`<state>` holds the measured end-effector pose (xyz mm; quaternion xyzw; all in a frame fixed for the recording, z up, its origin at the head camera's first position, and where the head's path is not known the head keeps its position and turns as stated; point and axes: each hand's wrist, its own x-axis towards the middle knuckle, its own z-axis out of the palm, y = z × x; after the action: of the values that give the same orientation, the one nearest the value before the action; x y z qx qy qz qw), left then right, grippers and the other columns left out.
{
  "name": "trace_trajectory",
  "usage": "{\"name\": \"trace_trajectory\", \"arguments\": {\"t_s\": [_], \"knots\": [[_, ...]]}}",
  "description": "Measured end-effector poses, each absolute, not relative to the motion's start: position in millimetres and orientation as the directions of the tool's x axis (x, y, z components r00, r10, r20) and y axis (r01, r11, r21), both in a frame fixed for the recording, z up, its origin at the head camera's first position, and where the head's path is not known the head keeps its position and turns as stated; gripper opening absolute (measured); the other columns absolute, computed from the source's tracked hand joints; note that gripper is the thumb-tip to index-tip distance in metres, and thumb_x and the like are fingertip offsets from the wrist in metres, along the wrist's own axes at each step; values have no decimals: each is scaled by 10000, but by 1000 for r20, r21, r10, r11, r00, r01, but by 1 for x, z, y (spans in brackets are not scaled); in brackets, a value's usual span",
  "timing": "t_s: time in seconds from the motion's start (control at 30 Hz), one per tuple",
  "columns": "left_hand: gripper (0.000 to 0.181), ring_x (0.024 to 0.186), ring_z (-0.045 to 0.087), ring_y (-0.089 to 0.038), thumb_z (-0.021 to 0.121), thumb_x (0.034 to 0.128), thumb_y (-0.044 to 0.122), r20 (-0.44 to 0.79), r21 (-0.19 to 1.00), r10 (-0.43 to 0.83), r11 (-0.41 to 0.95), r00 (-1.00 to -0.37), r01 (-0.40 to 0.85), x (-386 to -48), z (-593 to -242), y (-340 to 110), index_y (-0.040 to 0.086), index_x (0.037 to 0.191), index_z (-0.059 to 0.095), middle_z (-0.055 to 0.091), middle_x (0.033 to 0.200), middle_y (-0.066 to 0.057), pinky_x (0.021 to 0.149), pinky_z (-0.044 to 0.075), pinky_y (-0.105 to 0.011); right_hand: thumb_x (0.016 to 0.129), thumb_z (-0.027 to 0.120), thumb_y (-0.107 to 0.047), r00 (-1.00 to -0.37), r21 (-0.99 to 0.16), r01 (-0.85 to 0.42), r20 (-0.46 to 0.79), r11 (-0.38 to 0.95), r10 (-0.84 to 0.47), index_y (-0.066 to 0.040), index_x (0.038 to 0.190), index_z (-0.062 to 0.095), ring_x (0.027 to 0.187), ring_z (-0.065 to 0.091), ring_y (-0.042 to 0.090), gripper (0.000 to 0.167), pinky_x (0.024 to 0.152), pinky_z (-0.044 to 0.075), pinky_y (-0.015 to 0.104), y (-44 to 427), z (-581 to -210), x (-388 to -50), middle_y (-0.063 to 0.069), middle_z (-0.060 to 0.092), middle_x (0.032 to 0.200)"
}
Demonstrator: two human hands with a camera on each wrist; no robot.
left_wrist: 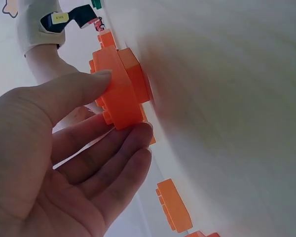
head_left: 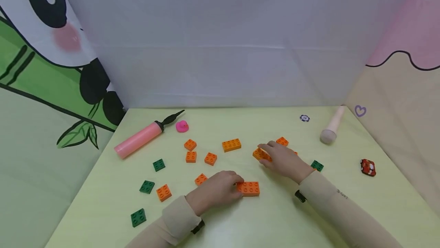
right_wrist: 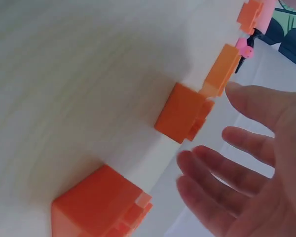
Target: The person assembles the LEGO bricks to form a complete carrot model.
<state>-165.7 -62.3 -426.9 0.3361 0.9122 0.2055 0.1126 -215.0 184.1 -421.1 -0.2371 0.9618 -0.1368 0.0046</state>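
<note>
An orange eight-stud brick (head_left: 249, 188) is gripped at its left end by my left hand (head_left: 220, 190). In the left wrist view the thumb lies on that brick (left_wrist: 119, 91) and the fingertips of the left hand (left_wrist: 89, 143) are at its lower end. My right hand (head_left: 283, 160) hovers, fingers spread, around an orange brick (head_left: 260, 154). The right wrist view has the right hand (right_wrist: 246, 158) with loosely bent fingers holding nothing, beside an orange brick (right_wrist: 180, 113); whether it touches one is unclear.
Another long orange brick (head_left: 232, 145), small orange bricks (head_left: 164, 192) and green bricks (head_left: 138, 217) lie scattered. Farther out are a pink pump (head_left: 139, 140), pink duck (head_left: 182, 126), pale microphone-shaped object (head_left: 332, 125) and red toy car (head_left: 368, 167). A pale cloth (head_left: 223, 49) hangs behind the table.
</note>
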Motion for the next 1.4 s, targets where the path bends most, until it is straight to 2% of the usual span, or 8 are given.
{"name": "trace_trajectory", "arguments": {"t_s": [0.07, 0.23, 0.47, 0.63, 0.9, 1.4], "knots": [[312, 963, 627, -69, 732, 911, 247, -64, 442, 661, 690, -747, 573, -165, -427, -63, 121, 1195, 715, 693, 1068, 57, 903, 523, -248, 928, 717, -285, -895, -254, -432, -1, 865, -447, -93, 1376, 578, 928, 623, 238, 507, 779, 568, 393, 184, -422, -220, 111, 624, 1160], [341, 1002, 629, -80, 722, 922, 271, -54, 421, 671, 687, -739, 593, -165, -429, -65, 139, 1236, 701, 688, 1101, 58, 925, 519, -260, 939, 693, -227, -893, -253, -406, -92, 878, -440, -105, 1396, 564, 1039, 631, 313, 490, 876, 555, 474, 182, -420, -223, 153, 622, 1242], [324, 970, 623, -71, 710, 930, 265, -38, 403, 687, 675, -726, 618, -166, -430, -67, 139, 1228, 707, 685, 1078, 55, 908, 521, -244, 943, 681, -194, -843, -288, -517, 8, 806, -538, -184, 1368, 613, 1047, 628, 232, 430, 890, 552, 408, 190, -418, -206, 38, 642, 1198], [324, 954, 621, -70, 713, 927, 265, -37, 398, 690, 674, -723, 622, -166, -430, -66, 138, 1225, 709, 684, 1065, 56, 898, 523, -243, 946, 680, -192, -774, -329, -613, 65, 718, -630, -221, 1385, 599, 1078, 607, 162, 447, 889, 552, 359, 198, -412, -183, -27, 620, 1238], [322, 947, 615, -63, 710, 931, 267, -32, 406, 683, 676, -729, 615, -166, -432, -66, 141, 1227, 710, 682, 1068, 58, 894, 523, -239, 941, 692, -166, -674, -301, -726, 134, 618, -726, -239, 1352, 628, 1071, 609, 122, 423, 890, 551, 326, 198, -413, -155, -86, 635, 1203], [345, 931, 606, -61, 728, 922, 267, -54, 417, 679, 681, -732, 602, -168, -432, -65, 134, 1240, 704, 681, 1056, 57, 878, 520, -233, 926, 707, -163, -669, -302, -731, 140, 612, -730, -210, 1337, 651, 1031, 608, 121, 417, 867, 553, 305, 191, -420, -151, -66, 635, 1175]]}}
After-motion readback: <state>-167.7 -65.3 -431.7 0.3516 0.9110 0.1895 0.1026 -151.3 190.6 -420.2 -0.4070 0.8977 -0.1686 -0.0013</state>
